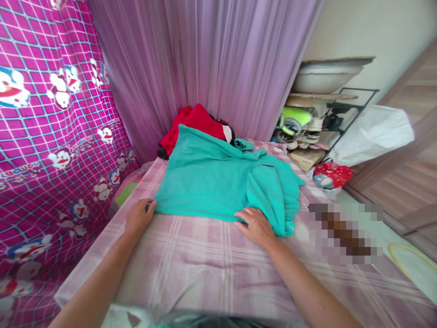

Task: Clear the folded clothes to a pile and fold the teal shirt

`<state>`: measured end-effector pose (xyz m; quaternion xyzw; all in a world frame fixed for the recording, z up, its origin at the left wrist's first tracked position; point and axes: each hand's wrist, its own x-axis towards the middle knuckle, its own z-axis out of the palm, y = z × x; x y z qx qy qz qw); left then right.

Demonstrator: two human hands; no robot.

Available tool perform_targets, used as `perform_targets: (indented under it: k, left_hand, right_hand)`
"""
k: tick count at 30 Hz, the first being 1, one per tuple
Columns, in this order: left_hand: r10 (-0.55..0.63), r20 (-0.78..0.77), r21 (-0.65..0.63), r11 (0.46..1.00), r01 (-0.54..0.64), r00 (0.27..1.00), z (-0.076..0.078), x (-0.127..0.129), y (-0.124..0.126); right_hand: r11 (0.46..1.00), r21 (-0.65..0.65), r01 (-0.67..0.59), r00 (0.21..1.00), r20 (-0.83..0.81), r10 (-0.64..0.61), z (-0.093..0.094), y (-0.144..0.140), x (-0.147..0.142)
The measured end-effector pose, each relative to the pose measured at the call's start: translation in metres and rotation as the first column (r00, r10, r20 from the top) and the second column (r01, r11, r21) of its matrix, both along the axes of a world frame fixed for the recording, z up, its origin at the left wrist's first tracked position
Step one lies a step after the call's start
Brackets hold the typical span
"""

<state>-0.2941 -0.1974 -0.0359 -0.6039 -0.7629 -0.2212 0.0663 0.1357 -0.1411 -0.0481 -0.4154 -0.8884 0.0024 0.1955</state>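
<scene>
2 bare hands, 1 L and 1 R, work over 1 table (pixel 201 264) w/ a pale pink check cloth, both forearms coming in across its near edge. L hand (pixel 139 217) is toward the table's L edge, thumb & fingers pinching the near L corner of 1 teal garment (pixel 205 182). R hand (pixel 256 225) is at the same near hem, farther R, fingertips on fabric; can't tell if it's gripped or just pressed. Garment lies mid-table toward the far edge, L part spread fairly flat, R part bunched in folds. Past the L edge, 1 green item (pixel 125 193), partly hidden. Off the R edge, 1 yellow cord (pixel 406 248) on the floor. Nr the far L corner, red clothing (pixel 196 120) sits heaped behind the garment, partly covered; no. of pcs unclear. Beyond the far R corner: 1 red bag (pixel 334 175), 1 white bag (pixel 373 136), 1 rack (pixel 362 89) w/ several shoes (pixel 309 136) (overlapping, can't count) & 1 white basin (pixel 326 77) up top. 2 curtain types hang round: pink cartoon-print curtain (pixel 37 132) along the L edge, purple curtain (pixel 211 59) behind the far edge.
</scene>
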Motion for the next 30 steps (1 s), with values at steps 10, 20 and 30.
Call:
perform_targets:
  k: [10, 20, 30]
  left_hand:
    - [0.067, 0.039, -0.068, 0.996, -0.065, 0.997, -0.010, -0.014, -0.003]
    - [0.210, -0.093, -0.066, 0.974, -0.216, 0.973, -0.003, -0.007, -0.004]
    - [-0.495, -0.104, -0.163, 0.864, 0.476, 0.863, 0.005, 0.146, 0.076]
  right_hand:
    - [0.997, -0.024, -0.074, 0.993, -0.093, 0.071, 0.002, -0.001, 0.001]
    - [0.992, -0.075, -0.096, 0.984, -0.159, 0.083, 0.001, 0.000, -0.001]
    - [0.994, -0.074, -0.077, 0.980, -0.186, 0.062, 0.002, -0.001, -0.003]
